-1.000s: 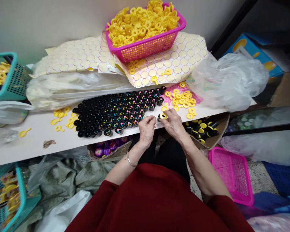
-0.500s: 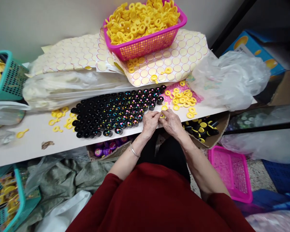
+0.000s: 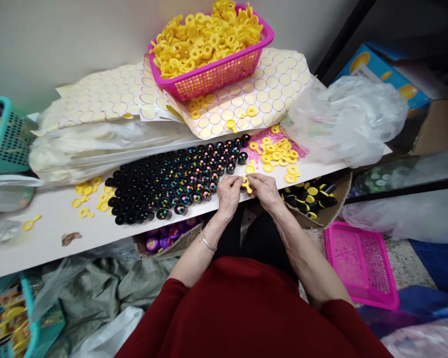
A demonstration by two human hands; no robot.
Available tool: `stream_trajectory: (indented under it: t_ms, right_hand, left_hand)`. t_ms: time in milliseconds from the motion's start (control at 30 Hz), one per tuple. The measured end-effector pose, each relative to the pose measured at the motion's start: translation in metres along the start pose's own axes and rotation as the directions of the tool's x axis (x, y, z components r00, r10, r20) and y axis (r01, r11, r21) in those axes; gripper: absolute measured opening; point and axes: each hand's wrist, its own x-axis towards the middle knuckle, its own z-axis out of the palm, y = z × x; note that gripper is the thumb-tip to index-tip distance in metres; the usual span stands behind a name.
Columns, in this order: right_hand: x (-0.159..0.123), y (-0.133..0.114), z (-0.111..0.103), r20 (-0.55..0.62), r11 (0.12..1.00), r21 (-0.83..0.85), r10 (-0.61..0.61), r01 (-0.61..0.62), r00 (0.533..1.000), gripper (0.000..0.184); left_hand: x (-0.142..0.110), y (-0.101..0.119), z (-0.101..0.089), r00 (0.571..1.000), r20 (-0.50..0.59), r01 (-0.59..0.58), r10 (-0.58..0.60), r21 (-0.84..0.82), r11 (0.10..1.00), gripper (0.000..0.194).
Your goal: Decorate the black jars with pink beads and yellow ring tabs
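Observation:
At the front edge of the white table, a small yellow ring with a short handle (image 3: 248,187) is held between my two hands. My left hand (image 3: 228,194) pinches its left side, and my right hand (image 3: 264,190) grips it from the right. Something dark with a pink dot shows inside the ring; whether it is a black cup is hard to tell. Left of my hands stand many black cups (image 3: 179,209) in close rows, several with coloured beads inside. Loose yellow rings (image 3: 280,150) lie beyond my right hand, beside pink beads (image 3: 260,136).
A pink basket (image 3: 209,82) heaped with yellow rings stands on printed circle sheets (image 3: 285,82) at the back. Clear plastic bags (image 3: 358,119) lie right. Below the table are a carton of black and yellow pieces (image 3: 321,214) and a pink tray (image 3: 362,263).
The yellow ring's handle, earlier mostly covered by my fingers, now shows between my hands, pointing toward me. My hands have drawn slightly apart. The whole view has shifted a little.

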Motion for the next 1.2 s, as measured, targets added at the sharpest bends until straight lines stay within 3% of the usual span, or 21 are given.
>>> stream_trajectory:
  t_ms: [433,767,1200]
  right_hand:
    - [-0.001,0.004,0.004,-0.024,0.999,-0.005,-0.037,0.037,0.999,0.026]
    - [-0.002,0.006,0.014,-0.13,0.998,0.043,0.041,-0.035,0.991,0.025]
    - [0.0,0.015,0.017,-0.124,0.996,0.017,-0.084,0.086,0.989,0.031]
  left_hand:
    - [-0.004,-0.005,-0.008,0.992,0.113,-0.052,0.062,-0.085,0.995,0.02]
    - [-0.002,-0.008,0.0,1.0,0.029,-0.007,0.009,-0.062,0.998,0.017]
    - [-0.004,-0.008,-0.001,0.998,0.021,-0.062,0.064,-0.083,0.995,0.019]
